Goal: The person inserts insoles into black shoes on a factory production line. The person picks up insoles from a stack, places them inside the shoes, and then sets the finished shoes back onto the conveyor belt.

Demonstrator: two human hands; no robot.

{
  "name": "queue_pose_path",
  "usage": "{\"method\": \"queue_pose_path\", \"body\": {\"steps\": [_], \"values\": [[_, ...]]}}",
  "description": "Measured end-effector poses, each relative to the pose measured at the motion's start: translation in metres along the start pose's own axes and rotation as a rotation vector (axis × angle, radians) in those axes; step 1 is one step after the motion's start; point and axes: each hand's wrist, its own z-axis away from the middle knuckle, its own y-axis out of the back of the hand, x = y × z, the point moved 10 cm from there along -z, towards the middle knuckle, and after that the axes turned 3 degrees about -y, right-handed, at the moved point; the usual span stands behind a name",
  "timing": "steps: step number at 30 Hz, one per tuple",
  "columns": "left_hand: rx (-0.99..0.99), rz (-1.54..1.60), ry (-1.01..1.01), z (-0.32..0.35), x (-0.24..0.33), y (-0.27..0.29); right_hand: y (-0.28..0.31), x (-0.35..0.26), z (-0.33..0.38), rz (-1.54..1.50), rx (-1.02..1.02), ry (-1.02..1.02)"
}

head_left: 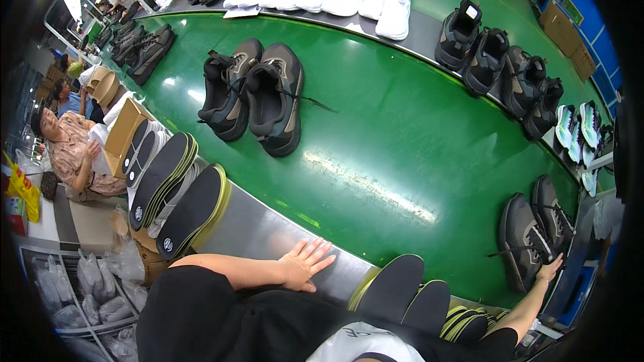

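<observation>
1. Nearest me, two dark insoles [402, 288] stand on end at the table's metal edge [268, 234], between my arms.
2. My left hand [305, 265] lies flat on that edge, fingers spread, holding nothing.
3. My right hand [550, 269] reaches far right, fingertips touching the heel of a dark shoe pair [533, 231] on the green belt [402, 134]; I cannot tell whether it pinches.
4. Another dark pair [255, 94] sits mid-belt, well apart.
5. Stacked insoles [171, 191] lean at my left.
</observation>
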Motion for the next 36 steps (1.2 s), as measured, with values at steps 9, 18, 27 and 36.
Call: {"method": "queue_pose_path", "body": {"steps": [9,18,27,36], "values": [[0.019,-0.044,-0.007,0.000,-0.001,-0.003,0.033,-0.024,0.015,0.068,-0.215,-0.103],[-0.043,-0.174,0.041,-0.008,0.001,0.000,0.088,-0.082,0.080,-0.040,-0.390,-0.019],[0.207,-0.086,-0.047,-0.017,-0.001,-0.006,0.173,-0.222,0.156,-0.259,-0.411,-0.048],[0.640,1.039,-0.319,-0.005,-0.046,0.039,0.338,-0.363,0.292,-0.895,-0.273,0.329]]}}
